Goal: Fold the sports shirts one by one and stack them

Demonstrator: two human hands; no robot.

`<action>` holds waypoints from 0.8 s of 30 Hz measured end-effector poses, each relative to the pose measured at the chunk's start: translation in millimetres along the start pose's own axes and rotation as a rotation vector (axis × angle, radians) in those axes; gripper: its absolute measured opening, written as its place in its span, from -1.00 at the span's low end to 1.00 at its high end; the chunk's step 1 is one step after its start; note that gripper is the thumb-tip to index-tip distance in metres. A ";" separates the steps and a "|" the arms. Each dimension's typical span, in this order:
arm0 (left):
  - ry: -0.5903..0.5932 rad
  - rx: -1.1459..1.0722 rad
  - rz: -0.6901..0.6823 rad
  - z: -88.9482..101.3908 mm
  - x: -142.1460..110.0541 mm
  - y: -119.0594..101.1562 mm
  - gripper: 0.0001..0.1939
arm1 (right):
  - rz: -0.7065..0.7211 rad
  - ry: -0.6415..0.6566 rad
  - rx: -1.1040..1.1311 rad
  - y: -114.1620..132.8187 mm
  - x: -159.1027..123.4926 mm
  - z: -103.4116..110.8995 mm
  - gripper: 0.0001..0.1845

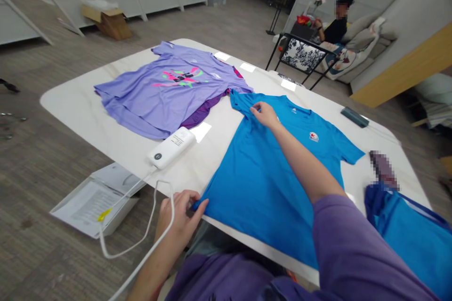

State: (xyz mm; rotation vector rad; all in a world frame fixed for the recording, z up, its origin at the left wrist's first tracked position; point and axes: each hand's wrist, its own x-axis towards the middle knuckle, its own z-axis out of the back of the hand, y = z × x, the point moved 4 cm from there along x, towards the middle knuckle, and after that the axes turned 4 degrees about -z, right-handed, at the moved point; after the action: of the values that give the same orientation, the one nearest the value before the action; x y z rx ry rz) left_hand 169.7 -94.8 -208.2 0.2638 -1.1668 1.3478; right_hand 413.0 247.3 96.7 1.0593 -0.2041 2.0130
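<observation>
A blue T-shirt (261, 183) lies flat, front up, on the white table (88, 103). My left hand (180, 218) pinches the shirt's bottom hem corner at the table's near edge. My right hand (264, 114) reaches across the shirt and grips the fabric at its left sleeve and shoulder. A purple T-shirt (158, 94) with a pink and green print lies spread out farther left on the table.
A white power bank (171, 147) lies between the shirts, its white cable (148, 225) looping off the table edge. A dark phone (354, 116) sits at the far right. More blue cloth (413, 235) lies right. A person (335, 26) sits on a sofa beyond.
</observation>
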 end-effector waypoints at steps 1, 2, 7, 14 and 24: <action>0.004 -0.026 0.001 -1.0 -2.5 1.4 -0.75 | -0.044 0.021 -0.025 11.5 13.1 -9.7 -0.46; 0.005 -0.038 0.002 -2.0 -4.9 2.1 -0.75 | -0.085 0.036 -0.058 19.3 22.9 -16.6 -0.48; 0.000 0.000 -0.024 -3.7 -9.3 -4.4 -0.69 | 0.009 0.013 -0.173 36.7 27.6 -20.2 -0.76; 0.025 0.009 -0.029 -1.9 -6.0 -13.5 -0.75 | 0.147 0.157 -0.034 55.4 18.0 -21.6 -0.59; 0.011 -0.024 -0.053 -2.2 -10.6 -28.6 -0.82 | -0.159 0.132 -0.253 79.8 85.7 -58.2 -0.52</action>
State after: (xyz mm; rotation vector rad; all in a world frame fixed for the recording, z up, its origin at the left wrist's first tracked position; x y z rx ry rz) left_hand 197.1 -107.9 -204.3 0.2678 -1.1589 1.2869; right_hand 293.3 275.5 141.3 0.7573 -0.2868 1.8499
